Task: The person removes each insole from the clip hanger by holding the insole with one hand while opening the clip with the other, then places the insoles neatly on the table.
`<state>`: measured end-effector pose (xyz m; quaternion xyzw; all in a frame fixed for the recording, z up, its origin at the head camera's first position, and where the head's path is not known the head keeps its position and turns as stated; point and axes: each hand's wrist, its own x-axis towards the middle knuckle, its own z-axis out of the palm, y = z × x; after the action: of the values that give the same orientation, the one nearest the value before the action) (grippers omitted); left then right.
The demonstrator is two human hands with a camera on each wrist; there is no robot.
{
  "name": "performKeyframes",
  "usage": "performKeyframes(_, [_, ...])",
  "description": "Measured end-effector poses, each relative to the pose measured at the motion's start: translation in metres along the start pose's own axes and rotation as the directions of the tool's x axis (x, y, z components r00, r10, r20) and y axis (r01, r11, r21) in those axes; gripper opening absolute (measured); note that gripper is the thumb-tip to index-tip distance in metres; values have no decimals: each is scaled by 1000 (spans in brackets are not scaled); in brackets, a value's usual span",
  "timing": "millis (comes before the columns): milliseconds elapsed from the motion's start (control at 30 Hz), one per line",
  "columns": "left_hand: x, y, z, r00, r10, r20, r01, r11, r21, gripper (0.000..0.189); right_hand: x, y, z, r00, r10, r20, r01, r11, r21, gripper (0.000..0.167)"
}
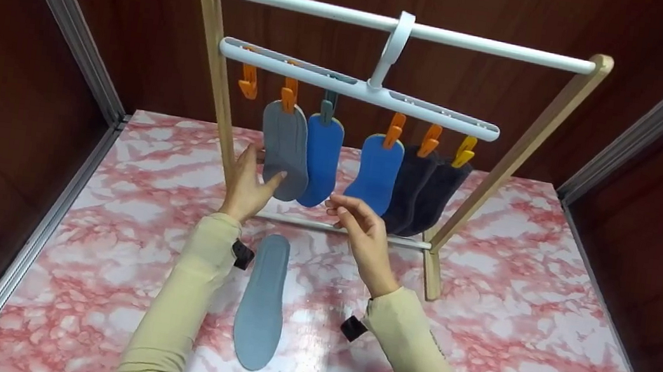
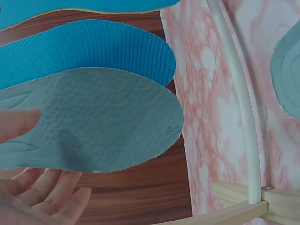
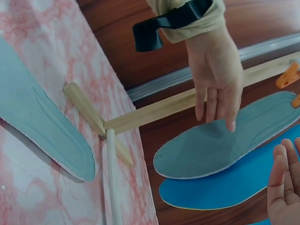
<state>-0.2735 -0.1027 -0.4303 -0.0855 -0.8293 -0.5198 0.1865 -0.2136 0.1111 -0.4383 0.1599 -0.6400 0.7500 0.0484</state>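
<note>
A grey insole [image 1: 287, 145] hangs from an orange clip [image 1: 289, 96] on a white hanger [image 1: 345, 85]. My left hand [image 1: 246, 191] is at its lower part: the thumb lies across the front face and the fairly straight fingers are behind the outer edge. Beside it, a blue insole [image 1: 323, 162] is held by a dark teal clip [image 1: 327, 109]. My right hand [image 1: 366, 242], holding nothing, has loosely bent fingers close to the lower end of that blue insole. Flat on the table in front lies another grey insole [image 1: 261, 305].
Another blue insole [image 1: 380, 170] and two dark insoles [image 1: 442, 194] hang on the right half, under orange and yellow clips. An orange clip [image 1: 248, 82] at the far left is bare. A wooden-legged rack [image 1: 502, 154] carries the hanger above a marbled pink table [image 1: 124, 248].
</note>
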Motion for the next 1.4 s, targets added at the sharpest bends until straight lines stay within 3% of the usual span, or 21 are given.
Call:
performKeyframes(233, [-3,-2,1,999,39,-28,-39,999,15,32,1,-2,2,1000,8,-4,-8,1000,-19,28])
performKeyframes(467, [-9,-2,0,999,33,17,-34,998,50,17,1,-6,5,1000,7,5,-6,1000,-17,27])
performKeyframes(1133, [-19,-7,3,997,41,62,-42,999,20,13,16,-30,23,999,-47,25,48,998,-41,29])
performKeyframes(1400, [-21,-7,3,998,21,64,-23,999,40,15,30,-46,34,987,-143,76,149,985,-87,37])
